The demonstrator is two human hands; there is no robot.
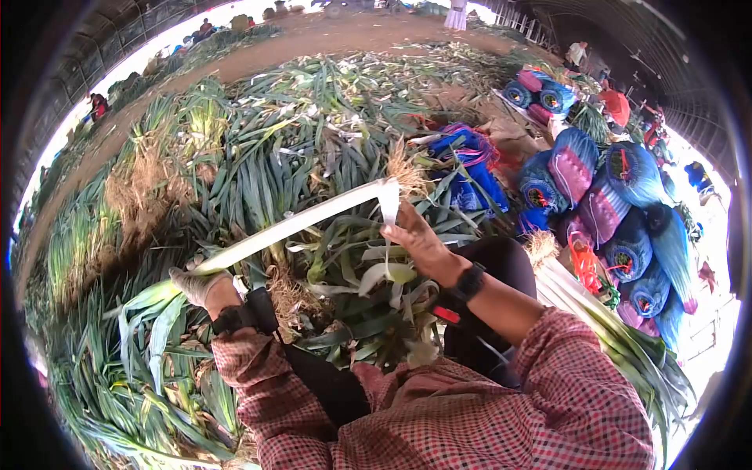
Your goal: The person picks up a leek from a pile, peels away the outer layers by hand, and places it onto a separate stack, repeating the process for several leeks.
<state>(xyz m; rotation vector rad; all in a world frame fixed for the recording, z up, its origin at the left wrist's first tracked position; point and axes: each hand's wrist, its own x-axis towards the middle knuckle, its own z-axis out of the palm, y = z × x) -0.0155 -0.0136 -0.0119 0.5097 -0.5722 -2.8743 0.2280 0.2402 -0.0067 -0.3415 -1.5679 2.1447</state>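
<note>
A long leek [298,223] with a white stalk and a rooty end stretches across the middle of the view. My left hand [200,283], in a worn glove, grips it where the white stalk meets the green leaves. My right hand [419,239] is bare and pinches a strip of the leek's outer skin [389,205] near the root end. Both wrists wear black bands. My sleeves are red checked cloth.
Big heaps of green leeks [258,133] cover the ground ahead and to the left. Bundled leeks wrapped in blue and pink netting [603,211] are stacked on the right. Peeled white leeks [595,313] lie by my right arm. People stand far off along the edges.
</note>
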